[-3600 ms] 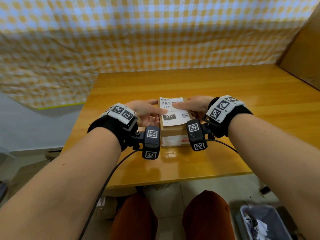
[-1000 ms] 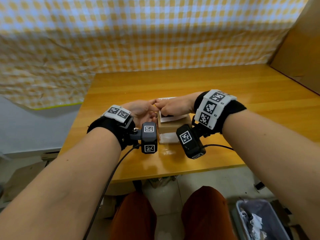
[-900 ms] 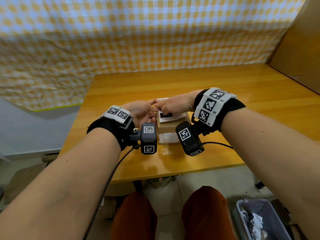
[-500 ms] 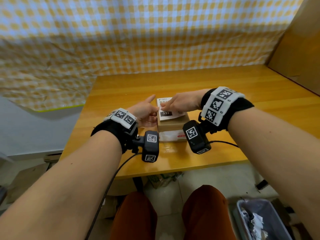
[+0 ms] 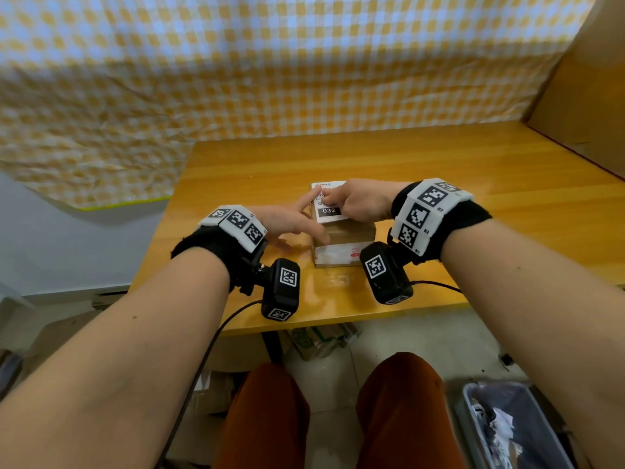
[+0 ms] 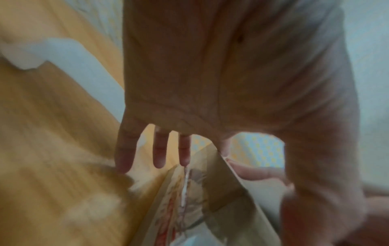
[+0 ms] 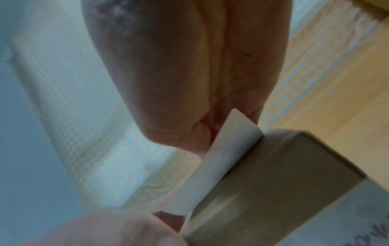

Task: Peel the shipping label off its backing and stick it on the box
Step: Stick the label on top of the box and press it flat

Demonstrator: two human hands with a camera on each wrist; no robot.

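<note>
A small brown cardboard box (image 5: 351, 233) stands near the front edge of the wooden table (image 5: 439, 170). The white shipping label (image 5: 329, 211), printed "032", lies on its top. My right hand (image 5: 345, 201) sits on the label with curled fingers. In the right wrist view the label's (image 7: 221, 163) near end curls up off the box (image 7: 284, 174) into that hand. My left hand (image 5: 297, 225) is open beside the box's left side, its index tip touching the label's left edge. Its straight fingers (image 6: 160, 154) reach down along the box (image 6: 200, 199).
A yellow checked cloth (image 5: 270, 79) hangs behind the table. A large cardboard sheet (image 5: 581, 96) leans at the right. A grey bin (image 5: 507, 428) with paper scraps stands on the floor at lower right, and my knees are under the table's front edge.
My right hand has curled its fingers on the label after pointing along it. My left hand has spread its fingers and slid to the box's left side.
</note>
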